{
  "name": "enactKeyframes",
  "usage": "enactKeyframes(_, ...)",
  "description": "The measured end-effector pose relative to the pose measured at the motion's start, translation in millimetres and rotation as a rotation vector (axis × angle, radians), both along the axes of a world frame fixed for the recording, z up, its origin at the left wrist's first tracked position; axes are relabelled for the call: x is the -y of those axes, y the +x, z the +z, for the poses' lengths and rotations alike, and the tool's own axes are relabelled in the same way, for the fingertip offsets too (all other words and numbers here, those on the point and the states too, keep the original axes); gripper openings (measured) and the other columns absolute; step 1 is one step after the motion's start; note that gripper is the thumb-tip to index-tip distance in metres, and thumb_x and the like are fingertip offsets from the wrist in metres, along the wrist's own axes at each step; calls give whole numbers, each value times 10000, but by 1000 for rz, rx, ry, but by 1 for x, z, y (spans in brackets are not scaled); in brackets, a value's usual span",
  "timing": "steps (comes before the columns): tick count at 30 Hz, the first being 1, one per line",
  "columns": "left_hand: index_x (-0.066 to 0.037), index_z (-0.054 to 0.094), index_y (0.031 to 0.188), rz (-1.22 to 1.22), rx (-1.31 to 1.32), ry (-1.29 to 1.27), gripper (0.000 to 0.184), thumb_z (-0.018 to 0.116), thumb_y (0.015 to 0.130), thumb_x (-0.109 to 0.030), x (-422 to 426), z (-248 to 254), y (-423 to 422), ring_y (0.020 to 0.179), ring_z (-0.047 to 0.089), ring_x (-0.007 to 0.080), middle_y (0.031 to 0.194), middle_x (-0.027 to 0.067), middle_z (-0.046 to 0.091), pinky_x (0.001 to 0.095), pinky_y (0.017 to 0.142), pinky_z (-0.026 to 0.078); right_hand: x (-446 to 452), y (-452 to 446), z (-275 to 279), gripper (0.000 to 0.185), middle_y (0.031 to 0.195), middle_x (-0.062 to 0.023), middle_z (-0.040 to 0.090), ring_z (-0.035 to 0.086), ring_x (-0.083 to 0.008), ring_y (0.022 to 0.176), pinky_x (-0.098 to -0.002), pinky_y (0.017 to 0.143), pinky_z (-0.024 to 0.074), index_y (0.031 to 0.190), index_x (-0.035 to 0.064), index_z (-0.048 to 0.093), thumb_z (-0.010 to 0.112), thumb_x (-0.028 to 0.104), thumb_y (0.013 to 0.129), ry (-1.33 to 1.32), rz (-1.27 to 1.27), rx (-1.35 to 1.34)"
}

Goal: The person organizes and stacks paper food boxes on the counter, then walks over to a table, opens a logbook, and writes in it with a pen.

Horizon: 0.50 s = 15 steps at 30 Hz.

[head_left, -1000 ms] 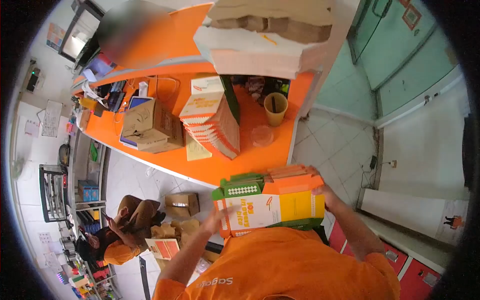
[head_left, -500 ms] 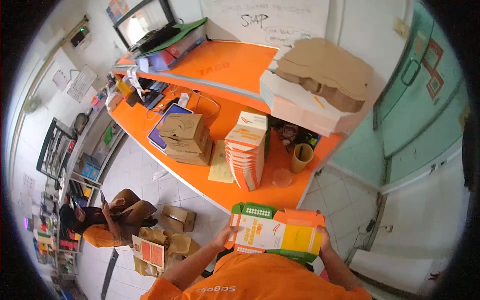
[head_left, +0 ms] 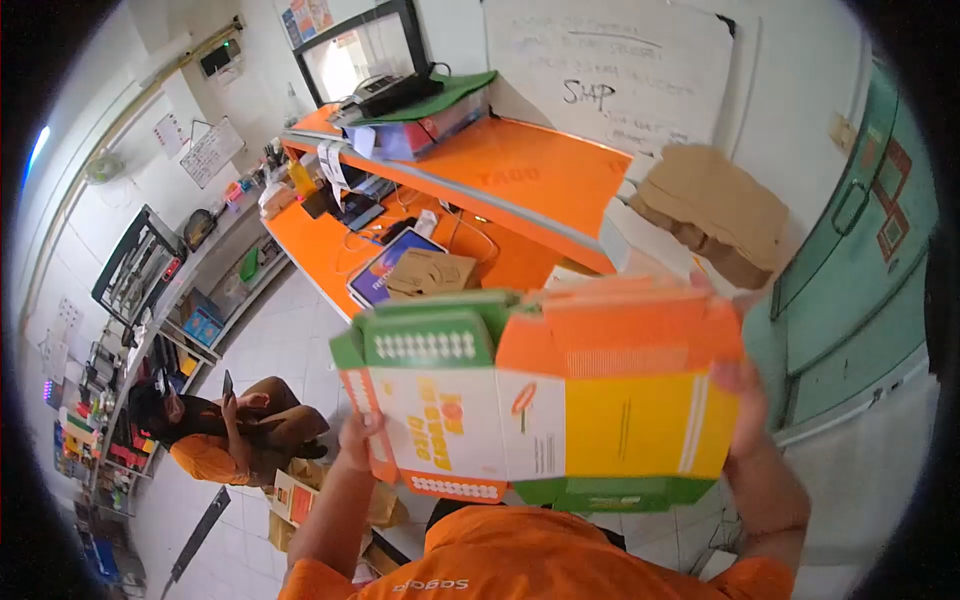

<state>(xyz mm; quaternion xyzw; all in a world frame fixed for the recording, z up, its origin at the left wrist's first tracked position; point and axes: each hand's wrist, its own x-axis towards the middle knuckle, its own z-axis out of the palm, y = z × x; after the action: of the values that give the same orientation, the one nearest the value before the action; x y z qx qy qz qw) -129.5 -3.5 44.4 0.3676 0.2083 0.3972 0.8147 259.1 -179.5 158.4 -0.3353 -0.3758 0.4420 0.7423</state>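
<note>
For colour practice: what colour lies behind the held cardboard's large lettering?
White, on the lettered panel; best in head view.

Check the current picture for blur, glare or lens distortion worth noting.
Head view: strong fisheye bending, with black corners; head view: the held flat cartons and right hand look blurred; head view: the black-framed panel has a near-white bright patch; head view: much of the whiteboard's writing is too faint to read.

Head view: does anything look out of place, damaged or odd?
One thing stands out: the brown cardboard pile on the white box has a wavy, uneven front edge; whether torn or cut, I cannot tell. The flat cartons between the left hand and right hand show no clear damage.
</note>
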Motion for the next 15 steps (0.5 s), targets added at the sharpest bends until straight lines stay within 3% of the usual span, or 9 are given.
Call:
enactKeyframes(1, 12, 514, 1356, -21, 74, 6, 571, 655, 840, -186, -26, -3, -13, 1149, 643, 349, 1234, 179, 638, 497, 985, 537, -22, 4, 19, 739, 1468, -128, 479, 467, -277, 1361, -435, 1156, 360, 1517, 60, 356, 657, 257, 872, -40, 3, 8)
enactKeyframes(3, 9, 490, 1374, 41, -31, -20, 573, 639, 873, -225, -60, 45, 8, 1129, 651, 351, 1258, 200, 624, 513, 965, 544, -69, 15, 55, 511, 1350, -150, 601, 604, -264, 1215, -418, 1055, 485, 1373, 6, 524, 598, 252, 931, -135, 28, 16)
enactKeyframes(5, -2, 494, 1370, 170, -206, 46, 576, 627, 893, -296, -91, 93, 40, 1106, 664, 340, 1250, 194, 628, 494, 954, 552, -131, 12, 98, 461, 1155, -149, 697, 701, -261, 964, -383, 877, 573, 1316, 3, 569, 577, 291, 956, -226, 73, 18)
enactKeyframes(7, -13, 494, 1377, 91, -116, 55, 621, 626, 896, -385, -139, 107, 57, 1103, 668, 324, 1251, 180, 630, 476, 951, 554, -208, 38, 111, 407, 1101, -134, 706, 707, -235, 929, -366, 825, 585, 1197, 9, 608, 605, 308, 922, -294, 74, 158)
enactKeyframes(9, -22, 489, 1389, 27, -90, 36, 679, 622, 890, -463, -181, 118, 72, 1109, 668, 313, 1259, 169, 629, 461, 954, 553, -290, 68, 106, 435, 1145, -163, 695, 702, -260, 953, -392, 857, 580, 1217, -14, 596, 574, 307, 924, -368, 288, 109)
enactKeyframes(11, -47, 475, 1424, -119, -113, -13, 748, 588, 885, -553, -244, 100, 79, 1111, 671, 286, 1300, 149, 624, 439, 942, 552, -366, 88, 88, 469, 1125, -187, 705, 713, -288, 927, -398, 860, 583, 1274, -12, 586, 573, 310, 933, -414, 253, 146)
enactKeyframes(15, -85, 466, 1448, -171, -261, -115, 750, 524, 889, -583, -298, 110, 93, 1223, 593, 320, 1372, 151, 575, 529, 999, 466, -481, 114, 57, 502, 1220, -203, 664, 686, -303, 1011, -446, 929, 555, 1317, -39, 554, 531, 283, 933, -516, 300, 161)
